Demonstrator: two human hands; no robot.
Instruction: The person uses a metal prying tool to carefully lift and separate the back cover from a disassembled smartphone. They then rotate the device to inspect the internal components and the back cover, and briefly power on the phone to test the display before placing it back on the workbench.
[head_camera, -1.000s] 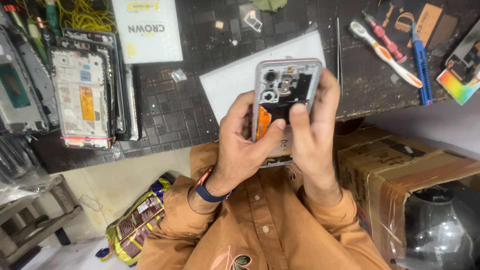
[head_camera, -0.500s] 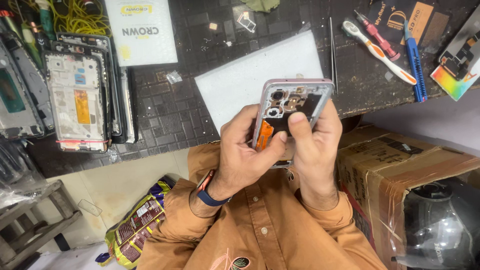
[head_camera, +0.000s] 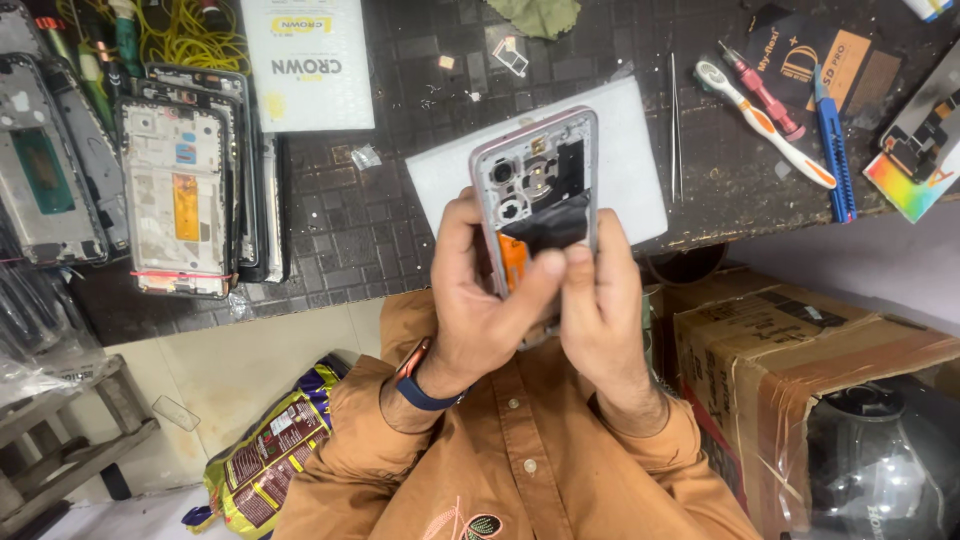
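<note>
Opened phone held upright in both hands, back cover off, long axis pointing away from the chest toward the white pad. Left hand wraps the lower left edge; right hand wraps the lower right. Both thumbs meet at mid-body, just below the camera holes and beside the orange strip. Fingers closed around the frame, not spread. The exposed upper half lies above the thumbs; both hands equally near. Tweezers and screwdrivers sit well beyond the right fingers.
</note>
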